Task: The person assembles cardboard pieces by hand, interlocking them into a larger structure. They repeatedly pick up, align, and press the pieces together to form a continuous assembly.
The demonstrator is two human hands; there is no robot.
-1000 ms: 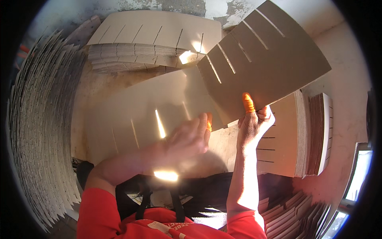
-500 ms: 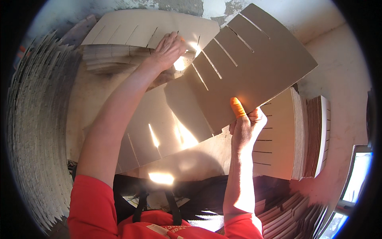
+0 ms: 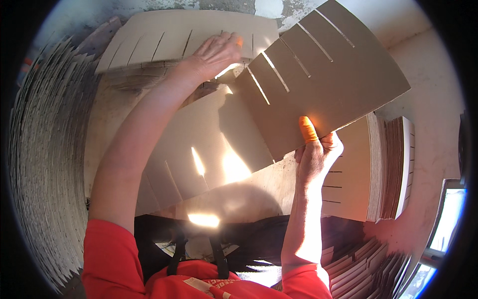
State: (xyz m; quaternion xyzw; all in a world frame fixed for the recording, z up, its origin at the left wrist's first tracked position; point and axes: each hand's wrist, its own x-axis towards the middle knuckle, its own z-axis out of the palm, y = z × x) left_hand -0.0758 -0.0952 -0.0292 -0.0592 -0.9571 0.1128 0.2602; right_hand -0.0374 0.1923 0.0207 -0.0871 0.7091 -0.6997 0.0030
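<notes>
A flat brown cardboard sheet with 4 narrow slits [image 3: 323, 84] is tilted upward, pinched at its lower edge. A stack of pale slotted cardboard sheets [image 3: 164, 42] lies flat at the far side.

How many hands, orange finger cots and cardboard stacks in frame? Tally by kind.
Hands: 2, left hand on the far stack, right hand gripping the raised slotted sheet
Orange finger cots: 2, one on the right thumb, one on a left fingertip
Slotted cardboard stacks: 2, far stack and right stack
Slotted sheets in the middle, raised or lying flat: 2
Total: 8
</notes>
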